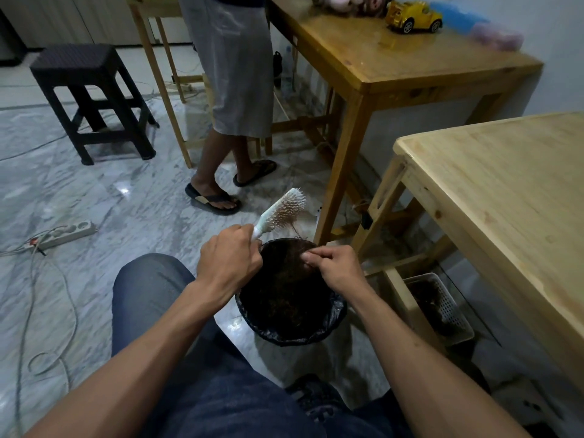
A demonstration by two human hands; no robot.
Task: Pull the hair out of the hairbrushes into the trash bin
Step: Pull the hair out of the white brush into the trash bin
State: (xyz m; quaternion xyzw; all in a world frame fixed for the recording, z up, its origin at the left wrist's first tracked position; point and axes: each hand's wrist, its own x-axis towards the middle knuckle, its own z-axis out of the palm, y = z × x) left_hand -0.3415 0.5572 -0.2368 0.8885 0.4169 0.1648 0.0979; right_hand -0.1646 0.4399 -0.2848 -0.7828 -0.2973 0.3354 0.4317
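Note:
My left hand grips the handle of a white paddle hairbrush, whose bristle face points up and away. A few strands of brown hair trail from the brush's lower edge toward the bin. My right hand is over the trash bin, its fingers pinched on a tuft of hair. The bin is round, lined with a black bag, and holds a dark mass of hair. It stands on the floor between my knees.
A light wooden table stands to the right, with a white basket of dark hair beneath it. A darker table carries a yellow toy truck. A person's legs stand ahead. A black stool and a power strip with cables are to the left.

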